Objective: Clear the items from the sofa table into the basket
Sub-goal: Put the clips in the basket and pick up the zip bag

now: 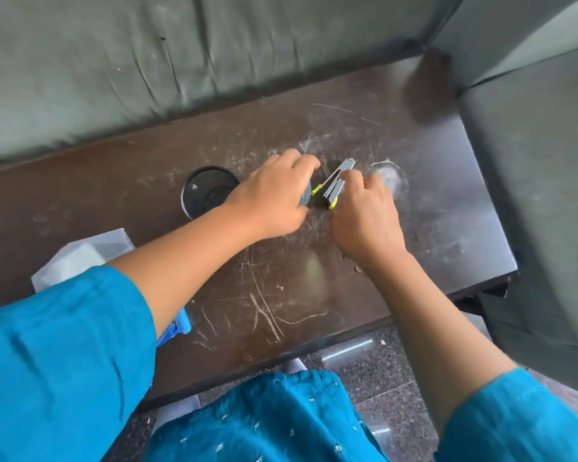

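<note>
On the dark, scratched sofa table [281,295] my left hand [274,198] curls around a small round grey thing [305,198], mostly hidden under the fingers. My right hand [364,215] pinches a grey stapler [336,188] with yellow-green ends, which lies on the table with its top arm swung apart. A black mesh cup [209,191] stands upright just left of my left hand. A white and blue container [77,258], perhaps the basket, sits at the table's near left, largely covered by my left arm and sleeve.
A grey-green sofa [147,61] runs along the table's far edge and another cushion [531,195] borders its right end. A round pale mark [386,178] shows on the table beyond my right hand. Speckled stone floor [381,378] lies below the near edge.
</note>
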Demonstrator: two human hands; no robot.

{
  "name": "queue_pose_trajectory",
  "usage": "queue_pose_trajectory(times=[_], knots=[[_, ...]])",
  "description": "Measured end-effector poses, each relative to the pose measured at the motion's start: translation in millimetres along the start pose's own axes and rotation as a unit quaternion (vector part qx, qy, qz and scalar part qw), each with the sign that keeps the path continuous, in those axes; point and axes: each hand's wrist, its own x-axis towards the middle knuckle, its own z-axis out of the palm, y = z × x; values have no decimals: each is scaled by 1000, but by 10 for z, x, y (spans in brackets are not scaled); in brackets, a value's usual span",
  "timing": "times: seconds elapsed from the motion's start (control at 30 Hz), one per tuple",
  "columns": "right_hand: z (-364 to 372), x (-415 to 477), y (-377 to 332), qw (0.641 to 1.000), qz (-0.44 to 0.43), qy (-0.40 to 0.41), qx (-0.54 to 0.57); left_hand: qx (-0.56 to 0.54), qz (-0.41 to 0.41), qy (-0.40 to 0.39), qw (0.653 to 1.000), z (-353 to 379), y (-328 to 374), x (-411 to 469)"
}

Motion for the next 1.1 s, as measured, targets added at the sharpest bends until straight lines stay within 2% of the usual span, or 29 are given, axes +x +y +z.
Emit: queue_pose_trajectory(times=[0.1, 0.23, 0.4, 0.67, 0.8, 0.9, 0.97, 1.1], knots=[[109, 177, 100, 997, 30, -73, 7, 46, 8, -13, 999, 61, -37, 158], [277, 458, 128, 988, 32, -154, 0, 26, 2, -5, 1000, 102, -108, 351], [399, 693, 45, 977, 66, -201, -31, 14, 2, -23, 1000, 116, -195, 494], [369, 718, 34, 988, 92, -123, 0, -19, 0, 3, 1000, -29, -276, 467], [147, 712, -169, 996, 75, 5, 56, -38, 6, 53, 998, -188, -395, 332], [-60, 689, -427, 987, 76, 91, 106, -72, -2, 99, 992, -310, -459, 191], [-159, 618, -700, 985, 51, 99, 133, -88, -9, 122, 989, -413, -509, 32], [-257, 378, -1345, 986, -38, 43, 156, -66, -28, 143, 987, -719, -692, -372]])
